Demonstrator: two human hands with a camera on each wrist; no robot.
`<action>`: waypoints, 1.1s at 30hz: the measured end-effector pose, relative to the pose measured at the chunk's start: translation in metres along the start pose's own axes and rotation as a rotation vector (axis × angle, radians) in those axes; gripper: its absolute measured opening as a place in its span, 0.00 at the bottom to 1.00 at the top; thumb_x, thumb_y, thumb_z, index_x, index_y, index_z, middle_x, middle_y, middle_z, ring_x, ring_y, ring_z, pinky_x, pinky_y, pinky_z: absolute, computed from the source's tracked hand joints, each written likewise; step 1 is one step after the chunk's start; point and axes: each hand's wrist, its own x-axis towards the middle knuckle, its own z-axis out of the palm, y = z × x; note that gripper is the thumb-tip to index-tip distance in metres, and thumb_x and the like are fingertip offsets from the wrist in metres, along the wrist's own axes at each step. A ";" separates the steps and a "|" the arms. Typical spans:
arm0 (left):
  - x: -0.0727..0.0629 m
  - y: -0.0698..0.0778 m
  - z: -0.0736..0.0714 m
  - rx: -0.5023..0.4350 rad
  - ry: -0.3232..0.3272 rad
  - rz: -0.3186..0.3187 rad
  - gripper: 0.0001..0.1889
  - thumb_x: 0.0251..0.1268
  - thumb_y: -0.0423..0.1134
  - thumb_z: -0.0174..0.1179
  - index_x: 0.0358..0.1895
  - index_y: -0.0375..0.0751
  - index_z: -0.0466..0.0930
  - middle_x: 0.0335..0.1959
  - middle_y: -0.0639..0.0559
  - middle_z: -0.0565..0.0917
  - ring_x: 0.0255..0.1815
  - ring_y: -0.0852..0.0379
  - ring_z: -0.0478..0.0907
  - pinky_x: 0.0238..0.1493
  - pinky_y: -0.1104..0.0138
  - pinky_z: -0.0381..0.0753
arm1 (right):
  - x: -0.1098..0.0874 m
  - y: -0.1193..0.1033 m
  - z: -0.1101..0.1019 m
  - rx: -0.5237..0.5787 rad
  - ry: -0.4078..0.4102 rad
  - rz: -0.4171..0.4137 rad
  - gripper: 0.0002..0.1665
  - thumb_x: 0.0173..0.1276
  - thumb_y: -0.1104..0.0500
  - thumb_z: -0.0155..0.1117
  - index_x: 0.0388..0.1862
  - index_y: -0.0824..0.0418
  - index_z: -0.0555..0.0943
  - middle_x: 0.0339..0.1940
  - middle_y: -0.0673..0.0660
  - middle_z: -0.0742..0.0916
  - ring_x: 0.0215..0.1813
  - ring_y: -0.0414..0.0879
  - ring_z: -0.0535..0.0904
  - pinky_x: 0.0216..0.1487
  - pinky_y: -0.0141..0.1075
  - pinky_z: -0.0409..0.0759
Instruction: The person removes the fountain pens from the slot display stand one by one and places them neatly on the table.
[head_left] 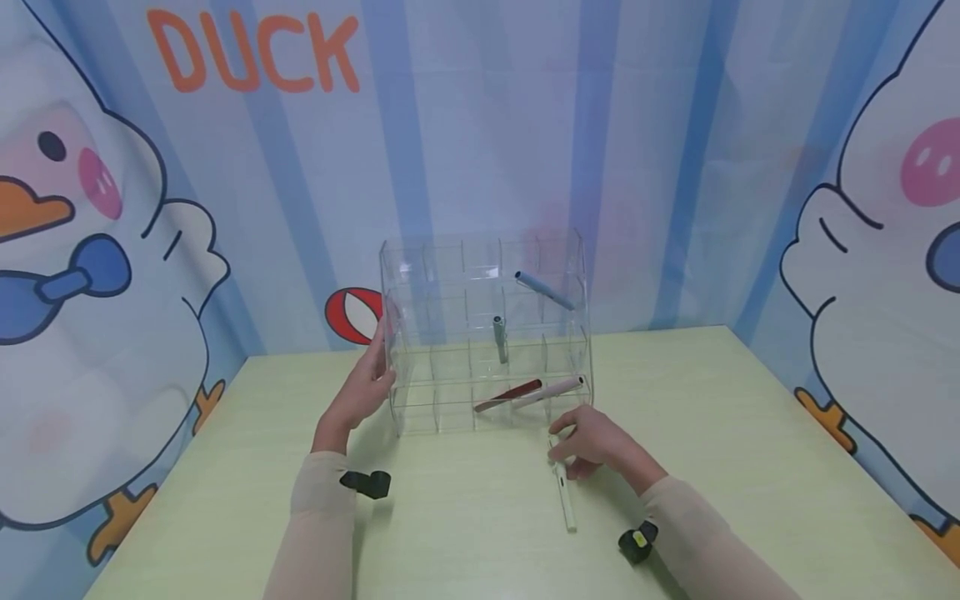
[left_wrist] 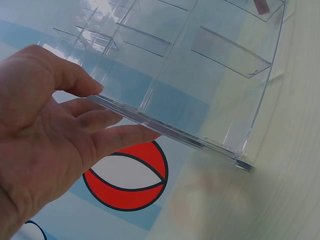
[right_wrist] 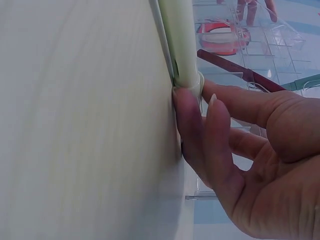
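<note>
A clear acrylic rack [head_left: 450,385] with rows of small compartments stands on the table. My left hand [head_left: 362,393] grips its left side panel; in the left wrist view the thumb [left_wrist: 75,80] is on one face and the fingers are on the other. Just in front of the rack's lower right corner, my right hand [head_left: 597,442] pinches a white pen [head_left: 566,502] near its far end. The pen lies along the table, its other end pointing toward me. In the right wrist view, fingertips close round the white pen [right_wrist: 181,45] right at the tabletop.
In the rack are a blue pen [head_left: 545,291] at upper right, a green pen [head_left: 500,342] near the middle, and a dark red pen [head_left: 507,395] and a pale pink pen [head_left: 551,390] low down. A printed curtain [head_left: 495,125] hangs behind the table [head_left: 465,517].
</note>
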 end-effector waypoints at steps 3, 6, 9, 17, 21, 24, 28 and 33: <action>0.000 0.000 0.000 -0.004 0.001 -0.004 0.47 0.73 0.22 0.40 0.80 0.71 0.28 0.82 0.62 0.36 0.81 0.46 0.40 0.69 0.41 0.59 | 0.000 0.000 0.000 0.005 0.002 -0.001 0.26 0.61 0.65 0.73 0.58 0.69 0.81 0.33 0.56 0.89 0.22 0.49 0.85 0.26 0.40 0.83; 0.000 0.000 0.000 -0.006 -0.001 0.004 0.48 0.73 0.21 0.40 0.80 0.70 0.28 0.82 0.60 0.36 0.81 0.45 0.40 0.68 0.40 0.59 | -0.001 -0.001 0.000 0.012 0.000 -0.003 0.25 0.61 0.65 0.73 0.58 0.69 0.81 0.33 0.57 0.89 0.22 0.49 0.85 0.26 0.40 0.84; 0.001 0.000 0.001 -0.007 -0.001 0.015 0.47 0.73 0.20 0.40 0.80 0.69 0.28 0.82 0.58 0.36 0.81 0.43 0.40 0.68 0.39 0.58 | -0.001 -0.001 -0.001 0.020 -0.001 -0.004 0.25 0.62 0.65 0.72 0.58 0.69 0.81 0.33 0.57 0.89 0.22 0.50 0.85 0.26 0.41 0.84; 0.000 -0.001 0.001 -0.017 -0.008 0.020 0.47 0.73 0.21 0.39 0.80 0.69 0.28 0.82 0.56 0.35 0.81 0.41 0.39 0.66 0.38 0.61 | -0.002 -0.001 -0.001 0.020 0.000 -0.002 0.25 0.61 0.65 0.73 0.58 0.69 0.81 0.33 0.57 0.88 0.23 0.49 0.86 0.27 0.41 0.84; -0.001 0.003 0.001 -0.025 -0.015 0.018 0.47 0.73 0.20 0.39 0.80 0.67 0.27 0.83 0.54 0.35 0.81 0.41 0.38 0.67 0.38 0.61 | -0.002 -0.001 -0.002 0.011 0.004 -0.005 0.25 0.62 0.64 0.73 0.58 0.69 0.81 0.34 0.57 0.88 0.23 0.50 0.86 0.27 0.41 0.84; -0.003 0.011 0.001 -0.039 -0.018 0.019 0.47 0.72 0.19 0.39 0.81 0.62 0.27 0.83 0.50 0.34 0.80 0.39 0.38 0.67 0.37 0.59 | -0.002 -0.001 -0.002 0.011 0.003 -0.010 0.25 0.62 0.64 0.73 0.58 0.69 0.81 0.35 0.57 0.88 0.23 0.50 0.86 0.27 0.41 0.84; -0.006 0.025 0.001 -0.043 -0.026 0.003 0.45 0.71 0.18 0.39 0.81 0.53 0.27 0.82 0.46 0.34 0.80 0.36 0.38 0.68 0.38 0.57 | -0.003 -0.002 -0.006 0.014 0.004 -0.023 0.27 0.62 0.63 0.73 0.59 0.69 0.80 0.37 0.58 0.88 0.24 0.51 0.86 0.28 0.42 0.84; -0.008 0.025 0.001 -0.057 -0.031 -0.007 0.45 0.72 0.19 0.39 0.81 0.54 0.26 0.82 0.46 0.34 0.80 0.36 0.37 0.66 0.37 0.59 | -0.008 -0.006 -0.018 0.021 0.025 -0.050 0.29 0.62 0.62 0.72 0.61 0.71 0.78 0.39 0.62 0.88 0.25 0.53 0.86 0.28 0.43 0.84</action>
